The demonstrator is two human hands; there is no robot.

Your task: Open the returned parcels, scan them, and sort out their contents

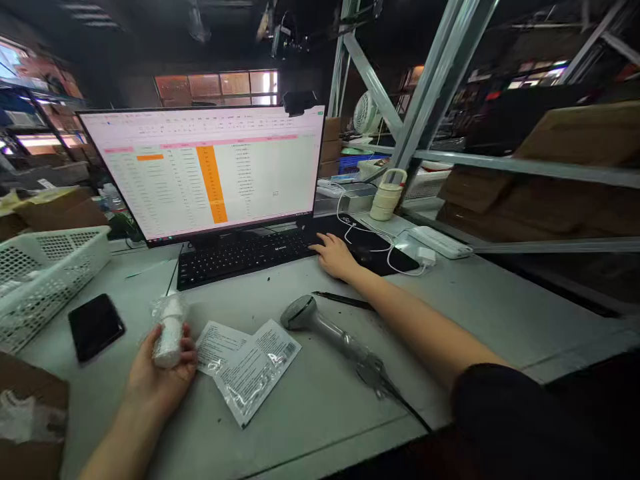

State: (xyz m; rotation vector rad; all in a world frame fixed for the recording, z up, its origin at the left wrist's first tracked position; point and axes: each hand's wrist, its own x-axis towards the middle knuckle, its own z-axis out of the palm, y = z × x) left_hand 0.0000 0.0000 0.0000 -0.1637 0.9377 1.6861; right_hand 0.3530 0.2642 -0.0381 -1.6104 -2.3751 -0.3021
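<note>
Lower left, the left hand (159, 377) closed round a wrapped white bottle (169, 332); the right hand (335, 257) lay palm-down by the keyboard (245, 255), its grip hidden, the scanner (313, 317) untouched mid-frame.

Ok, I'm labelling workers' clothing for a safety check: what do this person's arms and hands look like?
Both hands are bare: no gloves, rings or watch show on the left hand or the right hand. The right arm wears a black short sleeve; the left forearm is uncovered as far as it shows.
</note>
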